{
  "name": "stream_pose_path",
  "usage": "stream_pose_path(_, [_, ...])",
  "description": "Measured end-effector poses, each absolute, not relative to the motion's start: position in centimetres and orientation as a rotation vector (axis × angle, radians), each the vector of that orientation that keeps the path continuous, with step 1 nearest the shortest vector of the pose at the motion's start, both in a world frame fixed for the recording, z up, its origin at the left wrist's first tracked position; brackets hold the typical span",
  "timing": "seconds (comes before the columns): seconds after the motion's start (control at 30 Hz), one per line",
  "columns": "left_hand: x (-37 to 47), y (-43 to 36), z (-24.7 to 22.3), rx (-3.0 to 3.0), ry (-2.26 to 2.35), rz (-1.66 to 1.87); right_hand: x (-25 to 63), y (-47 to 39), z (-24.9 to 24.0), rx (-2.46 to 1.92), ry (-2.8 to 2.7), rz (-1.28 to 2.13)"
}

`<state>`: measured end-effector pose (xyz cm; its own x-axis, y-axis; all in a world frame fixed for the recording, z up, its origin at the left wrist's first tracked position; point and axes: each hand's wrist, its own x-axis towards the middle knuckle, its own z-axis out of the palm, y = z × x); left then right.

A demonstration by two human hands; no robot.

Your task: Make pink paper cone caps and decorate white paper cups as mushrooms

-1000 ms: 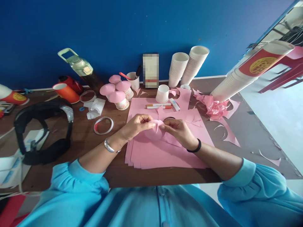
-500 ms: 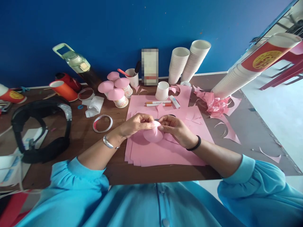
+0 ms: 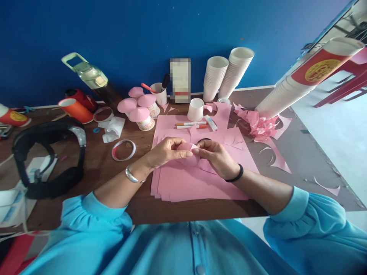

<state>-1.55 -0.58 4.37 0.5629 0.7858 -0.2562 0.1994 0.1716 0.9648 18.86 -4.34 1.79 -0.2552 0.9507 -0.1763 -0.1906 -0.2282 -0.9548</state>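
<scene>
A person in blue sleeves works a curved pink paper piece (image 3: 187, 146) with bare fingers at a brown tabletop (image 3: 137, 210). The left hand (image 3: 169, 152) pinches it from one side, thumb laid across the front; the right hand (image 3: 213, 154) meets it at the other edge with thumb and fingertips drawn close together. The piece sits between them, above a stack of pink sheets (image 3: 200, 187); whether it brushes the paper below, one cannot tell from here.

The risk lies in the grip: should either thumb press too hard, the thin paper could crease, and should one side slip, the curve could spring flat. Uneven pulling might leave the edges out of line. Just behind the right hand, a black ring (image 3: 204, 140), perhaps a scissor handle, could snag a knuckle. A careless forward reach might tip the upturned white cup (image 3: 195, 110) or roll the two markers (image 3: 191, 125) lying in front of it. Off to the left stand four pink-topped cups (image 3: 139, 114), bunched so near one another that a bump to one could topple its neighbours.
</scene>
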Motion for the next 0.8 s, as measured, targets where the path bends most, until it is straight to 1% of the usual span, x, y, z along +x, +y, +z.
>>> stream_pose_path(0.07, [-1.4,-0.7,4.4,1.381,0.964,0.547,19.2,-4.2,1.9,-1.084,-1.295,1.510])
stream_pose_path(0.13, [-1.6,-0.5,4.8,1.344,0.992,0.591,19.7,-4.0,2.1,-1.124,-1.532,1.287])
stream_pose_path(0.3, [-3.0,0.5,6.1,1.205,0.979,0.686,21.4,-3.1,2.5,-1.265,-2.152,0.416])
stream_pose_path(0.4, [-4.1,0.8,6.1,1.185,0.990,0.589,21.6,-3.0,2.4,-1.359,-2.422,0.091])
stream_pose_path(0.53, [-4.5,0.7,4.6,1.352,1.016,0.374,20.9,-3.0,2.0,-1.416,-2.587,-0.055])
stream_pose_path(0.67, [-4.1,0.7,3.5,1.458,1.072,0.299,20.5,-2.9,2.1,-1.393,-2.665,-0.108])
stream_pose_path(0.8, [-3.9,0.9,3.7,1.581,1.106,0.259,21.8,-2.5,2.7,-1.417,-2.731,-0.168])
